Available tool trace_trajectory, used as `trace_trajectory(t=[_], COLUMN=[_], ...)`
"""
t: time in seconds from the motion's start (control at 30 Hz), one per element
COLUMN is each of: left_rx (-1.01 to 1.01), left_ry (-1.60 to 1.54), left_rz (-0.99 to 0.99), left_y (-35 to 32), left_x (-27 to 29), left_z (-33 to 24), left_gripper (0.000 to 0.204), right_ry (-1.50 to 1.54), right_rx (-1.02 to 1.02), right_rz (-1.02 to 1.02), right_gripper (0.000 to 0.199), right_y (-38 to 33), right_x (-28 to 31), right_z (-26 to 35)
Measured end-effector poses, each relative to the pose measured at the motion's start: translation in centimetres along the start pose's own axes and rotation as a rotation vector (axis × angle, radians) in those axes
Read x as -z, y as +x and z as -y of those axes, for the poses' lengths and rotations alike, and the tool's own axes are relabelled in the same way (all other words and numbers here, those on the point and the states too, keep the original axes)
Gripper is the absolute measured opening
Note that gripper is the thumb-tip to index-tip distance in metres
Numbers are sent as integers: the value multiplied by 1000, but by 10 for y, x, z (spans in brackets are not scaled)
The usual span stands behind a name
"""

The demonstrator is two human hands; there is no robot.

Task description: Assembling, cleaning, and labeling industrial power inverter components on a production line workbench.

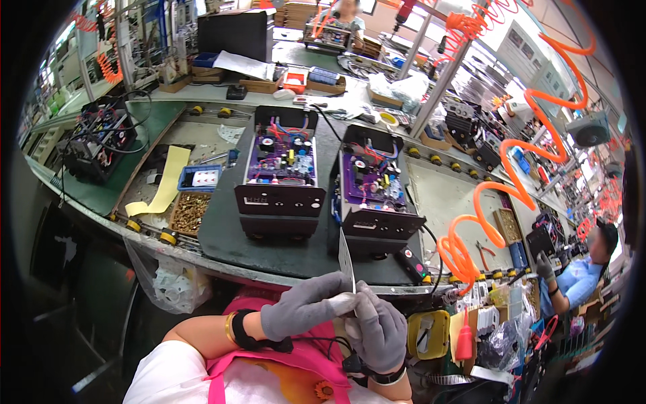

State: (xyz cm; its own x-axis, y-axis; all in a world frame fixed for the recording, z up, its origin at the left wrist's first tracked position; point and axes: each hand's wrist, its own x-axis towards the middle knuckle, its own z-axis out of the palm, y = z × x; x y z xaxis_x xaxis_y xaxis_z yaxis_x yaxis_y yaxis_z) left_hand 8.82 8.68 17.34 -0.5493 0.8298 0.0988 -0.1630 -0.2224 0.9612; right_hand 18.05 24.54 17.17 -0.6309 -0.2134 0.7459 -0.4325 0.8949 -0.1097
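Close to my body, in front of the bench edge, my left hand (311, 306) and my right hand (378, 328) meet, both in grey gloves. Between their pinched fingers stands a thin pale flat plate (346, 259), seen almost edge-on, so its face is mostly hidden. Beyond it are two open black-cased electronic units. The left unit (280, 200) shows a purple circuit board (266, 165) with wires and parts. The right unit (381, 223), just past the plate, has a similar exposed board (377, 180). Both hands are apart from the units.
Left on the bench lie a yellow paper strip (168, 178), a blue tray (187, 179) and a box of small brass-coloured parts (190, 214). A coiled orange air hose (501, 168) hangs at right, near red-handled pliers (484, 254). Another person (582, 273) works at far right.
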Motion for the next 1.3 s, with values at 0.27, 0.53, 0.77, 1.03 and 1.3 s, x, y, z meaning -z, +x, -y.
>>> trace_trajectory(t=[0.27, 0.53, 0.77, 1.03, 1.3], left_rx=[15, -12, -26, -184, -571], left_ry=[-123, -272, -280, 220, 170], left_rz=[-63, -89, -90, -185, -540], left_y=[-2, 5, 9, 15, 7], left_x=[0, 3, 8, 12, 41], left_z=[22, 42, 47, 34, 48], left_gripper=[35, 23, 19, 12, 17], right_ry=[167, 222, 254, 374, 1347], right_rx=[-188, -279, -250, -274, -1251], right_rz=[0, 20, 45, -35, -620], right_gripper=[35, 38, 48, 38, 17], right_y=[2, 3, 1, -14, -53], right_x=[-18, -23, -27, -31, -47], right_z=[10, 6, -6, -17, -56])
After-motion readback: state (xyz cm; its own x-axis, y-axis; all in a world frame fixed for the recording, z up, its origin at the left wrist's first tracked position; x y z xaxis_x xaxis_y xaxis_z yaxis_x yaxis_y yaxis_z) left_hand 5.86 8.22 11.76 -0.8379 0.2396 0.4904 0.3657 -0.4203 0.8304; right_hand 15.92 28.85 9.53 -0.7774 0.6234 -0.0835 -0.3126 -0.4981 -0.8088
